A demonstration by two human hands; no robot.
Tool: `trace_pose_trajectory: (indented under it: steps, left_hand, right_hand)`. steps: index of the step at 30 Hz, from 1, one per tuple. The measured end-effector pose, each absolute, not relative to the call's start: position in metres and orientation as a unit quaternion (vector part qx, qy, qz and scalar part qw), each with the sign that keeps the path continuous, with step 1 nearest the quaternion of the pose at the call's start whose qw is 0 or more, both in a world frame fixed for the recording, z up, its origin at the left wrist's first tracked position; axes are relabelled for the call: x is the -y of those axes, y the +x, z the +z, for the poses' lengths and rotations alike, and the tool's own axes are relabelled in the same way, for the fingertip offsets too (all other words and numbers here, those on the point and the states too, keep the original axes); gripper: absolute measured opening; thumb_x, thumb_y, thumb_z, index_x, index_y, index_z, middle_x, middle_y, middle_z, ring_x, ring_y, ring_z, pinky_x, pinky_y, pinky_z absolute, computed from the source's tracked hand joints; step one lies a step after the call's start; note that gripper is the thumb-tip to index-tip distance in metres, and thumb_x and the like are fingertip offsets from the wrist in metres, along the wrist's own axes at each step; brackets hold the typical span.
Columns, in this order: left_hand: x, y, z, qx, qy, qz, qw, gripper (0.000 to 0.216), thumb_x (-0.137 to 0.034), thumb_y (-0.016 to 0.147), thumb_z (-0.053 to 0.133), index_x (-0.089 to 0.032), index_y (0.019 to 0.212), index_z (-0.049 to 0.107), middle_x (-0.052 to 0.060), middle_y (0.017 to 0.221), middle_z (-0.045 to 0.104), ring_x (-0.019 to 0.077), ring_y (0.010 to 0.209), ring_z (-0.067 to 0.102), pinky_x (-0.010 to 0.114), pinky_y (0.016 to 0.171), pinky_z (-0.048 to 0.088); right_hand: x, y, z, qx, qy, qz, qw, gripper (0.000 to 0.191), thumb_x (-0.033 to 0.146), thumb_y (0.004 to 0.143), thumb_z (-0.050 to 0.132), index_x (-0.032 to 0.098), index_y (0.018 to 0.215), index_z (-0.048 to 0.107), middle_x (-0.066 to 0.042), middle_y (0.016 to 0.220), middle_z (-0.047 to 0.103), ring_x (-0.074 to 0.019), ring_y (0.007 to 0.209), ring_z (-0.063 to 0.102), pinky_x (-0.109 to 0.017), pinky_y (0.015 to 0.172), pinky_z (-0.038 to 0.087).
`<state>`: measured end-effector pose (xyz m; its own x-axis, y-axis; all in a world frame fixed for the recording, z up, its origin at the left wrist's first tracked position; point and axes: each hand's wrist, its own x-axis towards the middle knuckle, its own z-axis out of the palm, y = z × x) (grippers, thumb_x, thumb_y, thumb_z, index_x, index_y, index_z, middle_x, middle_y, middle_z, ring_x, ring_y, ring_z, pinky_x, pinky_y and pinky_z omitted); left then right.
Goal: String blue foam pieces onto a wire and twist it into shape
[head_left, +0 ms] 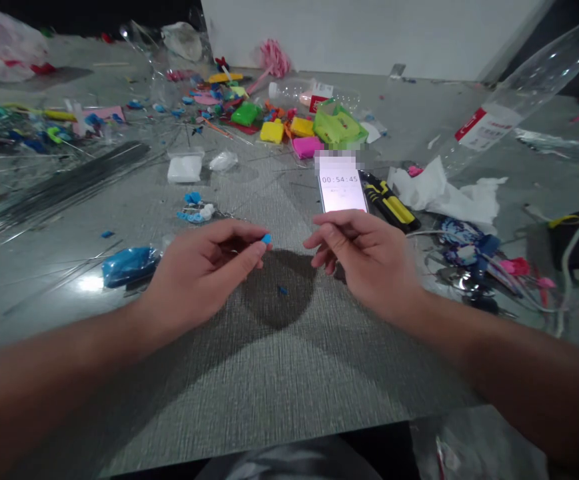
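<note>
My left hand is held just above the grey table, its thumb and forefinger pinched on a small blue piece of clay. My right hand hovers a short way to the right, fingers curled and pressed together; what they hold, if anything, is hidden. A tiny blue crumb lies on the table between and below the two hands. A phone showing a timer lies just beyond my right hand.
A blue clay bag lies left of my left hand. Small blue pieces, a white block, thin wires, coloured clay blocks, a yellow-black tool, crumpled tissue, a plastic bottle and cables surround the work spot.
</note>
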<state>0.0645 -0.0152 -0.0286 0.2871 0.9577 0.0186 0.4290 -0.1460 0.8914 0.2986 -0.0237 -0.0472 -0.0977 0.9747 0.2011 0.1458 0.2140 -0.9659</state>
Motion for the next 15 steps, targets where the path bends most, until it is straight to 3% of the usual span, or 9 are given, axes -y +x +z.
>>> trace_pose_trajectory:
  steps: [3, 7, 11, 15]
  left_hand:
    - [0.017, 0.067, -0.027, -0.515, 0.620, 0.346, 0.480, 0.030, -0.040, 0.093, 0.070, -0.022, 0.116, 0.074, 0.002, 0.082, 0.074, 0.0131, 0.073, 0.067, 0.021, 0.063, 0.053]
    - [0.026, 0.073, -0.026, -0.481, 0.591, 0.322, 0.562, 0.027, -0.037, 0.093, 0.070, -0.023, 0.114, 0.076, 0.003, 0.089, 0.078, 0.0142, 0.078, 0.071, 0.022, 0.069, 0.057]
    - [0.038, 0.076, -0.029, -0.451, 0.640, 0.332, 0.526, 0.023, -0.032, 0.090, 0.073, -0.025, 0.111, 0.076, 0.002, 0.106, 0.079, 0.0182, 0.096, 0.072, 0.029, 0.087, 0.060]
    - [0.041, 0.076, -0.032, -0.458, 0.650, 0.341, 0.501, 0.022, -0.032, 0.090, 0.074, -0.026, 0.111, 0.075, 0.001, 0.108, 0.078, 0.0171, 0.098, 0.072, 0.027, 0.089, 0.060]
  right_hand:
    - [0.026, 0.300, -0.043, 0.646, -0.448, 0.368, 0.497, 0.021, 0.027, 0.102, 0.057, 0.022, 0.121, 0.064, -0.006, 0.103, 0.075, -0.0139, 0.077, 0.073, -0.024, 0.057, 0.058]
    - [0.031, 0.300, -0.037, 0.792, -0.389, 0.231, 0.409, 0.014, 0.019, 0.095, 0.063, 0.019, 0.108, 0.068, -0.005, 0.098, 0.074, -0.0149, 0.083, 0.069, -0.028, 0.068, 0.057]
    - [0.034, 0.298, -0.036, 0.842, -0.324, 0.164, 0.398, 0.016, 0.021, 0.095, 0.064, 0.020, 0.111, 0.066, -0.007, 0.102, 0.073, -0.0165, 0.086, 0.067, -0.030, 0.070, 0.057]
    - [0.032, 0.297, -0.038, 0.853, -0.316, 0.137, 0.392, 0.014, 0.020, 0.096, 0.064, 0.019, 0.109, 0.066, -0.008, 0.102, 0.073, -0.0175, 0.091, 0.068, -0.032, 0.079, 0.058]
